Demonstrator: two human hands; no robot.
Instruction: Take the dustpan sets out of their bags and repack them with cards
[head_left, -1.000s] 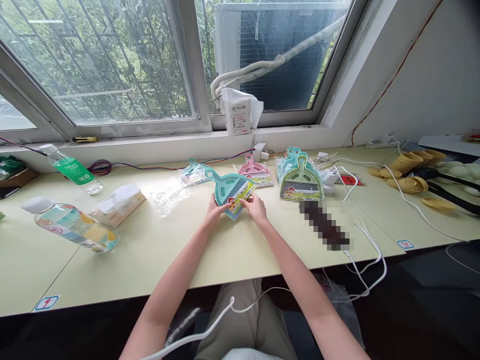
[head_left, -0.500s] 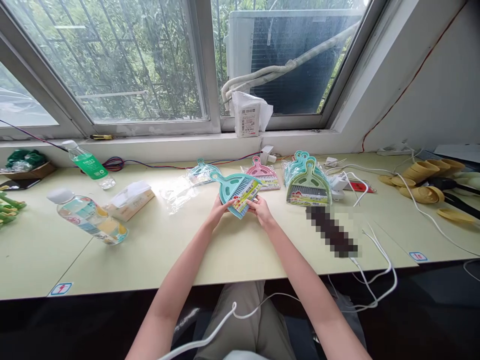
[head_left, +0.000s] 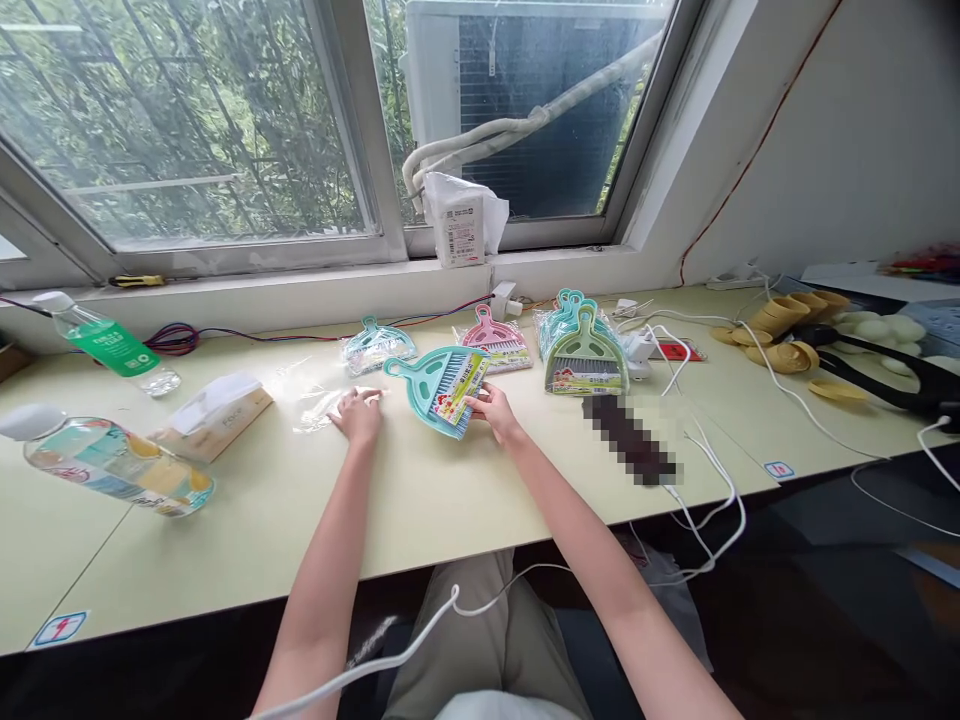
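My right hand (head_left: pixel 492 412) grips a turquoise dustpan and brush set (head_left: pixel 439 388) by its lower right edge, tilted, its handle toward the upper left. A yellow printed label runs across the brush bristles. My left hand (head_left: pixel 358 414) is off the set, fingers spread and reaching down at the right edge of a clear plastic bag (head_left: pixel 311 395) that lies flat on the table. Behind stand a bagged turquoise set (head_left: pixel 377 345) and a bagged pink set (head_left: pixel 493 338). To the right, several bagged sets lie overlapped, a green set (head_left: pixel 586 358) in front.
At left on the table (head_left: pixel 450 510) are a green-labelled bottle (head_left: pixel 112 345), a larger bottle (head_left: pixel 120 460) and a tissue pack (head_left: pixel 217 410). White cables (head_left: pixel 720 470) and a pixelated dark object (head_left: pixel 630 440) are at right, with yellow cup-like pieces (head_left: pixel 787 320) beyond.
My left hand has let go of the dustpan and brush set and moved left to the plastic bag. My right hand alone holds the set. The view has swung right.
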